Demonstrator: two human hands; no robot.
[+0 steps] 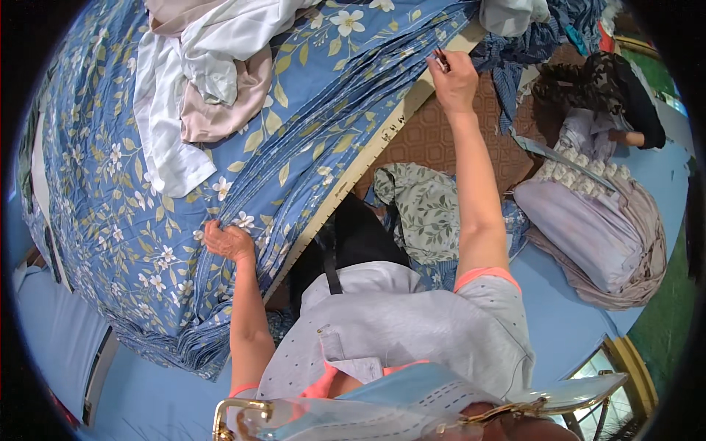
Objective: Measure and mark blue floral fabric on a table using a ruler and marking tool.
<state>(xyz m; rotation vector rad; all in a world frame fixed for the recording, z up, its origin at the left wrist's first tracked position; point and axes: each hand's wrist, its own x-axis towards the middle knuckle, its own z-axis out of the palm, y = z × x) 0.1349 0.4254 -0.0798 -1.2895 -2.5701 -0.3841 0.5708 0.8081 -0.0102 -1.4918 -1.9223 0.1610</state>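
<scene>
Blue floral fabric (140,242) with white blossoms and green leaves covers the table, its folds bunched along the edge near me. My left hand (229,239) is closed on a pinch of this fabric, toward the lower part of the table. Out at the far end of the edge, my right hand (454,82) is closed around a small dark-and-silver item (441,62), too small to name for certain. That hand hovers by the pale wooden table edge (368,154), which bears ruler-like marks.
White and beige cloths (220,95) lie heaped on the fabric. Leaf-print cloth (423,209) hangs below the edge to my right. Farther right are a large pale bundle (588,228) and a person in a black sleeve (638,106) handling cloth. Dark blue cloth (515,55) is piled at the far end.
</scene>
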